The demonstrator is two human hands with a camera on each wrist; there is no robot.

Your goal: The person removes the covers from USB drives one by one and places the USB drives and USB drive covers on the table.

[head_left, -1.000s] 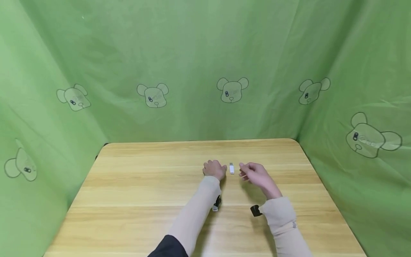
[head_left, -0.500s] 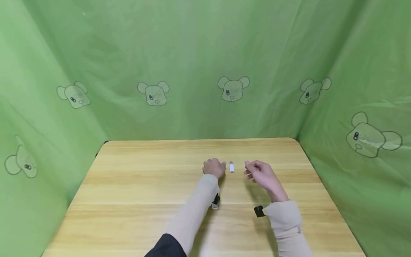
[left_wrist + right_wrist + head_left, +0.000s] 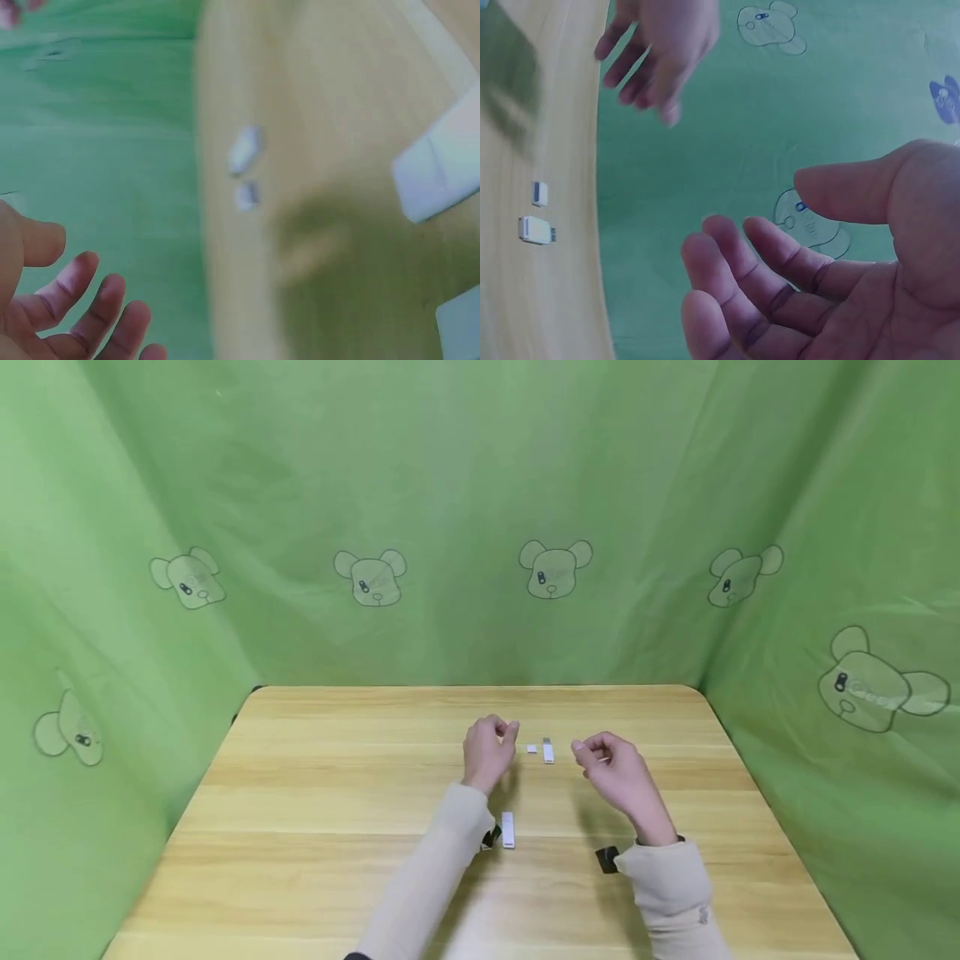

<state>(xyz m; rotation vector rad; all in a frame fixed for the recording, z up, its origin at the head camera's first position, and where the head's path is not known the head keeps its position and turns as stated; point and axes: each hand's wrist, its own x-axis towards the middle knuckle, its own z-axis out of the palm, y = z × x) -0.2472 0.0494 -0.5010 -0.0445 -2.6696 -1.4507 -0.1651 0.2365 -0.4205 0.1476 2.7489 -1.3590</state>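
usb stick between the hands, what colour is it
White, with a metal plug end; the usb stick shows best in the head view.

I am looking down at a light wooden table (image 3: 315, 827) with rounded far corners, its grain running left to right. A green fabric backdrop (image 3: 465, 477) is hanging around it on three sides, wrinkling softly and showing printed cartoon bear heads (image 3: 555, 568). Even, soft light is falling across everything.
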